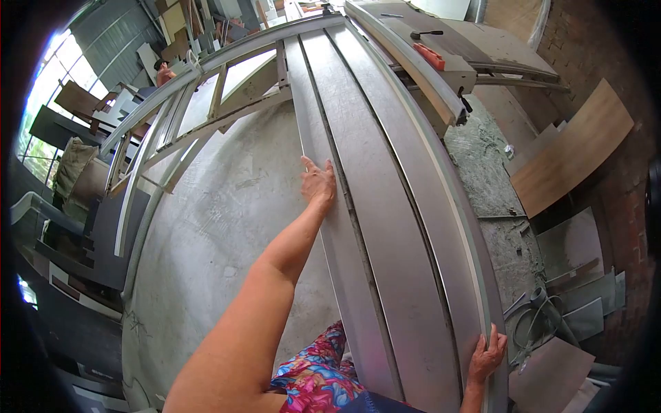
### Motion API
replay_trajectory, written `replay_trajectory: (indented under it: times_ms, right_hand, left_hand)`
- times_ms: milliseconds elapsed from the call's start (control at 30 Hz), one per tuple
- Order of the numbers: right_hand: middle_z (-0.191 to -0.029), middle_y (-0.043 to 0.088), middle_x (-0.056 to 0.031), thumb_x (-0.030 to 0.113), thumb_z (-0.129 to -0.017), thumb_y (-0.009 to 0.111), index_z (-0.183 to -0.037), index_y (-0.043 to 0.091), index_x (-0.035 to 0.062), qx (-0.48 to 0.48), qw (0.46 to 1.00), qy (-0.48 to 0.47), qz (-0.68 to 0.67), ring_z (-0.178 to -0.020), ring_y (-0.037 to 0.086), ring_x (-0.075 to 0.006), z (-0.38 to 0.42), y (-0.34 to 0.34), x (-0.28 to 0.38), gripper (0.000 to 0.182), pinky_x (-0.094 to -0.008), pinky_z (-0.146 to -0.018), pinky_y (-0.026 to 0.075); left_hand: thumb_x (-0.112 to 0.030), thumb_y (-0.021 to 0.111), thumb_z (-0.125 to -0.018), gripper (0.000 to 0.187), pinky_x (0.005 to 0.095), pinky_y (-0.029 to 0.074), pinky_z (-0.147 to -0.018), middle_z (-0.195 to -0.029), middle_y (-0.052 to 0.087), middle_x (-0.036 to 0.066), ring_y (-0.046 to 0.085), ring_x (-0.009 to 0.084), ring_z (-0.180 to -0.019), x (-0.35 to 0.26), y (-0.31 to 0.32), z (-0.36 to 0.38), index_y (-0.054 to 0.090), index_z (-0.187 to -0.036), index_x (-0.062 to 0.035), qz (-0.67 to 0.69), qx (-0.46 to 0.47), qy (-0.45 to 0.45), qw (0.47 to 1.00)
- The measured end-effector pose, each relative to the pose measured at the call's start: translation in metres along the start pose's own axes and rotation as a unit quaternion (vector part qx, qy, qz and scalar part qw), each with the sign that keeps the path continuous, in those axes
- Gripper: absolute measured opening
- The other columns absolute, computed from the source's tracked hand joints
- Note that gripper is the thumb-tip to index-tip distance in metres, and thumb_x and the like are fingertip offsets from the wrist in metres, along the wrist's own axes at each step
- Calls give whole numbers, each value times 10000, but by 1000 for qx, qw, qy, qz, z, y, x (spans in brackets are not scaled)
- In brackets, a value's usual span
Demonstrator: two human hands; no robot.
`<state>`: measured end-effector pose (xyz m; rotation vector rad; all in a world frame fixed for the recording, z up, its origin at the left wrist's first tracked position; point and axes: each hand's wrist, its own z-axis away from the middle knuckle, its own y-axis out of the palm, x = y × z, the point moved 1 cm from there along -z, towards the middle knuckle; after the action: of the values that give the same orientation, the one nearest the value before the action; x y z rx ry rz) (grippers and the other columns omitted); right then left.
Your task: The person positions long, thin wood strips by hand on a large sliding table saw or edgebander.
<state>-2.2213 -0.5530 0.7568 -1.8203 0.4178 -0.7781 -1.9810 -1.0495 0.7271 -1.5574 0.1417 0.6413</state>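
A long grey metal panel point(379, 206) with dark lengthwise grooves runs away from my body, waist-high above the floor. My left hand point(319, 184) spans its leftmost strip point(339, 255), thumb near the groove and fingers curled at the outer edge. Farther back and to the right, the panel has a pale side rail point(451, 196). Close to my body, my right hand point(487, 354) is wrapped over the near end of this rail, fingers bent around its outer side. The undersides of both grips are hidden.
An open frame point(220, 96) of bars adjoins the far left. On the bench point(482, 38) at the back right lie a red-orange tool point(429, 56) and a black-handled brush-like item point(427, 33). Brown sheets point(575, 151) and offcuts lean along the right wall. Another person point(164, 72) is at far left.
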Motion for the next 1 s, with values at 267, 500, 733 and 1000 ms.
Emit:
replay_trajectory:
  times_ms: [267, 500, 733, 1000]
  right_hand:
    - [-857, 454, -93, 123, -797, 618, -1160, 563, 81, -6, 1000, -8, 4, -833, 489, -272, -54, 29, 43, 370, -412, -746, 412]
    - [-877, 477, -99, 130, -805, 616, -1178, 556, 109, -13, 1000, -13, 25, -859, 505, -282, -109, 62, 81, 378, -416, -762, 424]
    - [-890, 494, -105, 156, -822, 602, -1200, 538, 123, -14, 999, -11, 27, -868, 518, -290, -170, 97, 131, 385, -412, -764, 431]
    - [-894, 505, -105, 174, -823, 608, -1202, 534, 131, -16, 999, -9, 36, -887, 525, -285, -228, 131, 180, 389, -401, -777, 438]
  left_hand:
    - [-523, 460, -868, 769, 442, 482, -797, -1096, 527, 246, 602, 372, -912, -4, 9, -19, 185, -1420, -63, 10, -6, 4, 1000]
    - [-514, 475, -866, 767, 444, 487, -783, -1067, 533, 229, 612, 366, -881, -11, 9, -32, 186, -1418, -67, 7, -9, -8, 1000]
    - [-504, 479, -870, 765, 443, 496, -758, -1052, 537, 219, 618, 359, -857, -18, 12, -50, 181, -1417, -60, 11, -9, -7, 1000]
    - [-497, 483, -874, 775, 430, 504, -752, -1056, 526, 220, 621, 352, -841, -24, 20, -71, 171, -1414, -36, 22, 5, -3, 1000]
